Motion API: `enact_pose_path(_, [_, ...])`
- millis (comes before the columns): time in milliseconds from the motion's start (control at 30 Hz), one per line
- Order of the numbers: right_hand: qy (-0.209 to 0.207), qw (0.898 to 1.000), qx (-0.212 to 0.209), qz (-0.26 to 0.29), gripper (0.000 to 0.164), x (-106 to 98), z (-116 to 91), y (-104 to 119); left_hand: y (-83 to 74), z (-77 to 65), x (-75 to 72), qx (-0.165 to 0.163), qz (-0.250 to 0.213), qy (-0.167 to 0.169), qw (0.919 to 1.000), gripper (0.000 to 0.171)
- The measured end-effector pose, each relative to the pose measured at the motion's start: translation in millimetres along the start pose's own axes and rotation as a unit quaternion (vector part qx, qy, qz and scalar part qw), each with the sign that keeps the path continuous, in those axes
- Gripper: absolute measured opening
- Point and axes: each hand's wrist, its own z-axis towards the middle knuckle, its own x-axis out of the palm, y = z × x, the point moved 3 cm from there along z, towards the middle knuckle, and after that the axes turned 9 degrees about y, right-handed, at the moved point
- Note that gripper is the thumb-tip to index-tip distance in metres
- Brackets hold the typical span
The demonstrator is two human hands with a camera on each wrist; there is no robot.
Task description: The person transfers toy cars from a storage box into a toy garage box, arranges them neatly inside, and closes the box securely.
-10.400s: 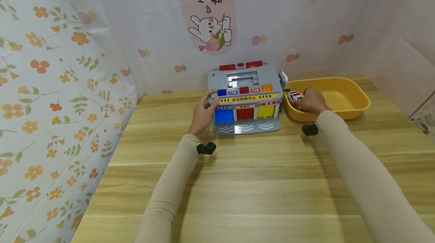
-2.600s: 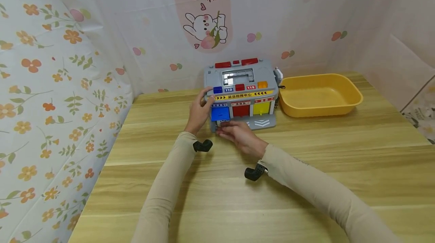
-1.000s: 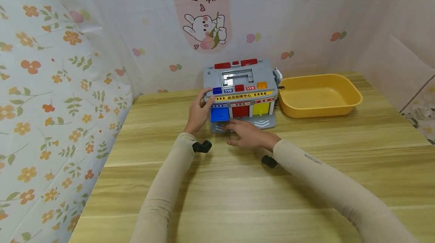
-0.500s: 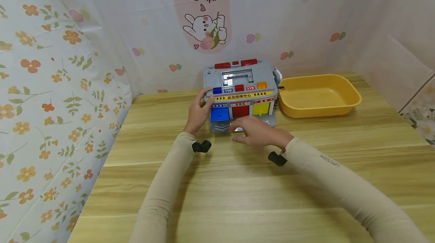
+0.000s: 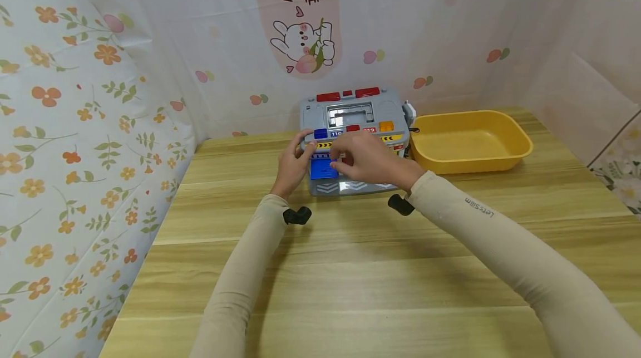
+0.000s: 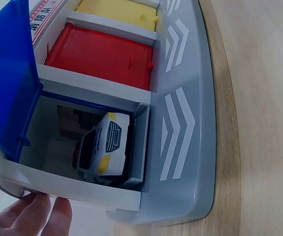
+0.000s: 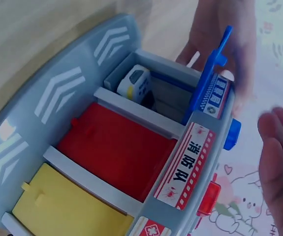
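A grey toy emergency station [image 5: 390,99] stands at the back of the table. My left hand [image 5: 292,167] grips its left side, thumb at the front corner. The blue door [image 6: 8,73] is swung up, and in the bay below sits a small white toy car [image 6: 112,142] with yellow corners, nose toward the opening. In the head view my right hand [image 5: 370,158] overlaps the station's front beside the blue door. The right wrist view shows its fingers [image 7: 276,162] loosely bent, holding nothing. The red door [image 7: 114,147] and yellow door [image 7: 67,206] are down.
A yellow plastic basin [image 5: 471,166] stands right of the station, with nothing visible inside. Behind the table hangs a patterned cloth [image 5: 225,40]; a floral cloth [image 5: 75,141] borders the left. The wooden tabletop [image 5: 340,291] extends toward me.
The right hand took the toy car from the basin to the blue bay, released it there, drew back, then rose toward the blue door. The left hand stays on the station.
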Motion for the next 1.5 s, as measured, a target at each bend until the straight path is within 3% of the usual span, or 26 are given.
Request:
enact_pose_path(200, [-0.021, 0.998, 0.027, -0.058, 0.038, 3.2, 9.5, -7.2, -0.1, 0.6, 0.7, -0.001, -0.009, 0.003, 1.0, 0.038])
enact_pose_path(467, [0.006, 0.991, 0.076, -0.109, 0.075, 17.5, 18.1, -23.0, -1.4, -0.3, 1.2, -0.001, -0.008, 0.002, 1.0, 0.038])
enact_pose_path(633, [0.02, 0.987, 0.1, -0.123, 0.082, 25.2, 21.5, -29.6, -2.5, -1.3, 1.4, -0.002, -0.005, 0.002, 1.0, 0.038])
enact_pose_path(900, [0.032, 0.975, 0.104, -0.194, 0.095, 40.3, 28.2, -37.0, -2.5, -1.2, 0.6, 0.002, -0.012, 0.003, 0.9999, 0.037])
enact_pose_path(1100, [-0.019, 0.964, 0.07, -0.256, 0.099, 51.8, 30.9, -43.5, -2.6, -1.0, 1.6, -0.007, -0.006, -0.005, 0.9999, 0.037])
enact_pose_path(1367, [-0.092, 0.936, 0.048, -0.337, 0.098, 63.2, 30.9, -51.7, -3.6, -0.6, 3.3, 0.004, 0.002, -0.013, 0.9999, 0.038])
enact_pose_path(1500, [-0.102, 0.933, 0.049, -0.342, 0.098, 64.3, 32.3, -51.8, -2.7, -0.6, 2.5, 0.003, 0.006, -0.013, 0.9999, 0.037])
